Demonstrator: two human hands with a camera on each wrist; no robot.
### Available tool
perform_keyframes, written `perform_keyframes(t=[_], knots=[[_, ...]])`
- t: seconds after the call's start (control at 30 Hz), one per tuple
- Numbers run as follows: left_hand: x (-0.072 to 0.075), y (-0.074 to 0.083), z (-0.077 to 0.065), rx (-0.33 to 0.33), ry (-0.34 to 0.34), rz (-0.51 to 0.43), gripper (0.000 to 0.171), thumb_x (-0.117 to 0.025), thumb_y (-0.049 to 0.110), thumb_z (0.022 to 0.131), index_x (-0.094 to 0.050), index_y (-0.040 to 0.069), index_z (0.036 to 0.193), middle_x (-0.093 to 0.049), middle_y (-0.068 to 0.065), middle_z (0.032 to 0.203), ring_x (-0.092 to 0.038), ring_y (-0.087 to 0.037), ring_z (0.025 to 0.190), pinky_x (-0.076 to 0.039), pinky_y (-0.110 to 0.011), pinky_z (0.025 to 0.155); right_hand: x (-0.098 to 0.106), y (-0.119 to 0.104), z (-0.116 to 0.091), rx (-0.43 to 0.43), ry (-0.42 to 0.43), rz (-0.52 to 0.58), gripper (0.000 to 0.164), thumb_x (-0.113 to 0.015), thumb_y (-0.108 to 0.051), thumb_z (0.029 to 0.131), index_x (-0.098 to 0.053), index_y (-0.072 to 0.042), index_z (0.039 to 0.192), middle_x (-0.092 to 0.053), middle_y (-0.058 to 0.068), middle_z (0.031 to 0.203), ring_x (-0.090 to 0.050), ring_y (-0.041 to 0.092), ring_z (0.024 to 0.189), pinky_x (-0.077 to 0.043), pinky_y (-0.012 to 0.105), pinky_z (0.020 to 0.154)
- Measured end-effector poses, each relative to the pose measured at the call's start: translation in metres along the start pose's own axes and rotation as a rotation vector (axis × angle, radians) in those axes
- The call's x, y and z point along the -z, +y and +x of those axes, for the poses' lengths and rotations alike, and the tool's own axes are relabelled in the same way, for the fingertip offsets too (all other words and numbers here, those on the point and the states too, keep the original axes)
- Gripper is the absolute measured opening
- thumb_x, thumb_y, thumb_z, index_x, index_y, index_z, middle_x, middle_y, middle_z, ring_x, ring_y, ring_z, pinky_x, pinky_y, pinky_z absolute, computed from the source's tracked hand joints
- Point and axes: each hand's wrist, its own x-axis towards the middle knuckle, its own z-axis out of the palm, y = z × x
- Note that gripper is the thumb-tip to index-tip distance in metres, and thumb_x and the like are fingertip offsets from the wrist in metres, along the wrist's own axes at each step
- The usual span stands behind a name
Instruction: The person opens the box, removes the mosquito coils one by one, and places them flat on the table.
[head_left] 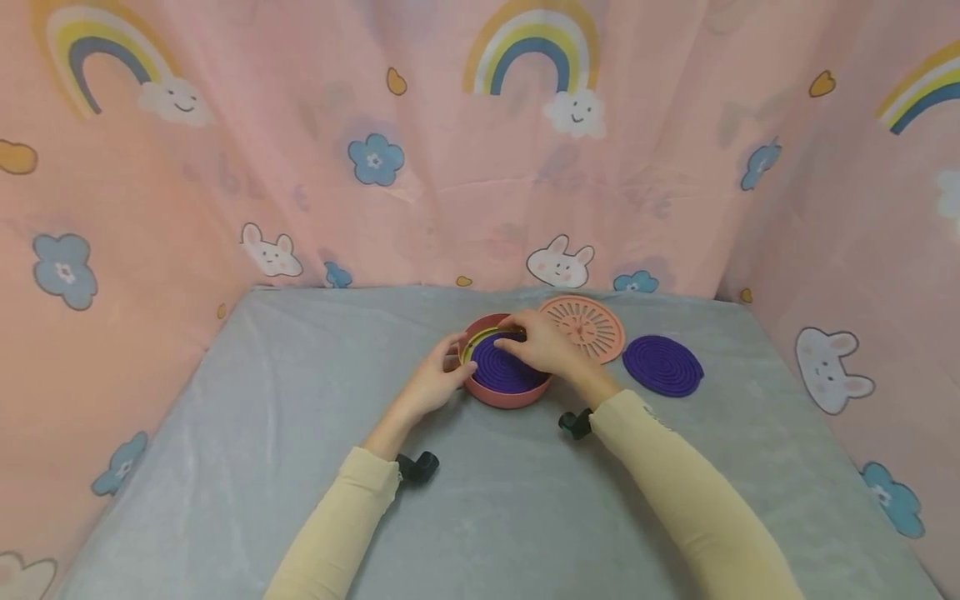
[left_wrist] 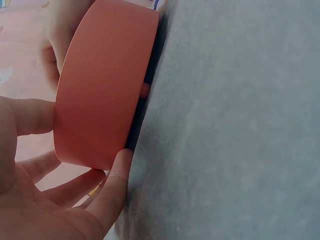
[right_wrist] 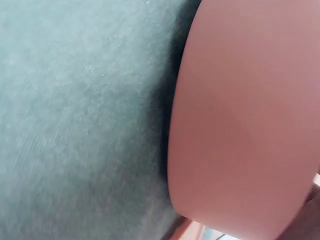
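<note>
A shallow round reddish-pink container [head_left: 508, 399] rests on the grey cloth; its smooth side wall [left_wrist: 107, 85] fills much of the left wrist view. Inside lies a purple spiral coaster [head_left: 501, 371], with a yellow ring-shaped edge [head_left: 468, 343] showing along the far left. My left hand [head_left: 435, 379] holds the container's left side, thumb at the rim and fingers around the outside and by the base. Over the far right part of the container my right hand [head_left: 543, 343] bends its fingers near the rim and the coaster's edge. What those fingertips hold is hidden.
A pink slotted disc [head_left: 592, 321] lies just behind and right of the container. Farther right, a second purple spiral coaster [head_left: 663, 366] lies flat on the grey cloth [head_left: 510, 508]. Pink patterned curtains [head_left: 450, 217] stand at the back and both sides.
</note>
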Motion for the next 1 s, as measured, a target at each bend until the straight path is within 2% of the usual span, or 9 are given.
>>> perform_keyframes(t=[0.47,1.0], knots=[[-0.0019,0.0004,-0.0007,-0.016,-0.013,-0.012,0.059,-0.063,0.028,0.103,-0.039,0.019,0.156,-0.044,-0.017,0.153,-0.05,-0.034,0.135,-0.054,-0.045,0.099,-0.0048,0.0002,0.0029,-0.024,-0.022,-0.047,0.042,-0.072,-0.026,0.097,-0.066,-0.001,0.13,-0.066,0.016,0.129,-0.058,0.032,0.124,-0.045,0.05,0.108],[-0.0002,-0.0005,-0.0004,-0.002,-0.004,-0.019,0.059,-0.063,0.027,0.103,-0.039,0.02,0.156,-0.044,-0.016,0.153,-0.051,-0.033,0.135,-0.054,-0.045,0.098,-0.0059,0.0003,0.0046,0.021,-0.004,-0.021,0.038,-0.073,-0.021,0.096,-0.067,0.0,0.127,-0.066,0.016,0.127,-0.058,0.032,0.123,-0.046,0.049,0.107]])
